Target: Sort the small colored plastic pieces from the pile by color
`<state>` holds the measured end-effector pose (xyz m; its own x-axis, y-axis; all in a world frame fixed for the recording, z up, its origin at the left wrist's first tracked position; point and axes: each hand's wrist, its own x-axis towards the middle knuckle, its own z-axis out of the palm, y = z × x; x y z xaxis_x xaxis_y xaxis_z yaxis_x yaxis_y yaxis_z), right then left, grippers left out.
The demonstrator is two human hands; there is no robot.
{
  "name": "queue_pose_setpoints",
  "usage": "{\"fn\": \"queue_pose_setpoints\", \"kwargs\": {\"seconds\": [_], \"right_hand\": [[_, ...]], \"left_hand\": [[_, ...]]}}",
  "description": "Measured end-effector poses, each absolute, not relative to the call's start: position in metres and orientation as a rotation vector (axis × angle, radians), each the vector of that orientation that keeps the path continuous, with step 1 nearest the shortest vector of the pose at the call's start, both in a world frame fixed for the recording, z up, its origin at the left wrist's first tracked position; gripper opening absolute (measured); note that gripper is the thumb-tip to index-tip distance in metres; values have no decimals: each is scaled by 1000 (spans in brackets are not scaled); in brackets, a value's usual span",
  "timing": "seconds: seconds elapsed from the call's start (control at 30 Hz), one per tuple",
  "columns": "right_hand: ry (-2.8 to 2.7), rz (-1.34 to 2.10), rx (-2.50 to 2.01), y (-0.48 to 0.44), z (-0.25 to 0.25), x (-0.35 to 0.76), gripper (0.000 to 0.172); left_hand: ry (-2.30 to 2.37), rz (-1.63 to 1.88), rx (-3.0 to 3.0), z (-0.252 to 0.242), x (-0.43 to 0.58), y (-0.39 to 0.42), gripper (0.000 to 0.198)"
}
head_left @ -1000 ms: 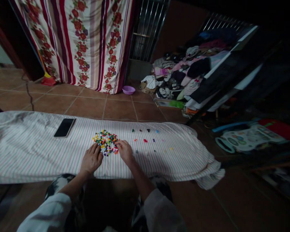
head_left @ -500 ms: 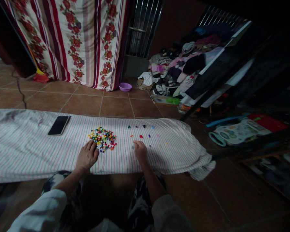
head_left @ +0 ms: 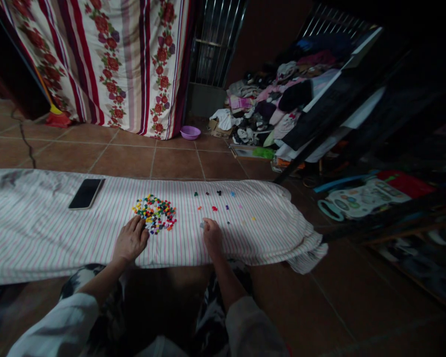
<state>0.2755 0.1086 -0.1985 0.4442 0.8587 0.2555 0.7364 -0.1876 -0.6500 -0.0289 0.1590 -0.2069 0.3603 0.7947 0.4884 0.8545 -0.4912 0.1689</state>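
Observation:
A mixed pile of tiny coloured beads or blocks (head_left: 156, 210) lies on a striped cloth (head_left: 178, 248). My left hand (head_left: 131, 239) rests palm down at the pile's near left edge, its fingers stretched out and touching the nearest pieces. To the right, my right hand (head_left: 212, 236) is closed in a pinch just above the cloth; whatever is between its fingertips is too small to make out. Small grey pieces (head_left: 201, 225) lie beside those fingertips. Beyond are little separate groups by colour, among them red pieces (head_left: 214, 208), black pieces (head_left: 219, 193) and light blue pieces (head_left: 233, 194).
A phone (head_left: 86, 194) lies on the cloth left of the pile. Across the tiled floor are a purple basin (head_left: 190, 132), a hanging floral curtain (head_left: 134, 64) and a heap of clothes (head_left: 267, 106). Shelving with mixed items stands at the right.
The view has shifted slightly. My right hand remains pinched beside the grey pieces, and my left hand stays at the pile with hardly any movement.

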Motion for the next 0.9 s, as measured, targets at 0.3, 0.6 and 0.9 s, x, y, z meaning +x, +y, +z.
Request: {"fn": "queue_pose_setpoints", "kwargs": {"seconds": [0.3, 0.6, 0.9], "right_hand": [[-1363, 123, -1889, 106, -213, 271, 41], [-1418, -4, -1890, 100, -218, 266, 43], [-1395, -54, -1870, 99, -219, 265, 41]], "left_hand": [[-1463, -855, -2494, -207, -30, 161, 38], [-1425, -832, -2520, -209, -31, 161, 35], [-1439, -845, -2521, -209, -30, 160, 35]]}}
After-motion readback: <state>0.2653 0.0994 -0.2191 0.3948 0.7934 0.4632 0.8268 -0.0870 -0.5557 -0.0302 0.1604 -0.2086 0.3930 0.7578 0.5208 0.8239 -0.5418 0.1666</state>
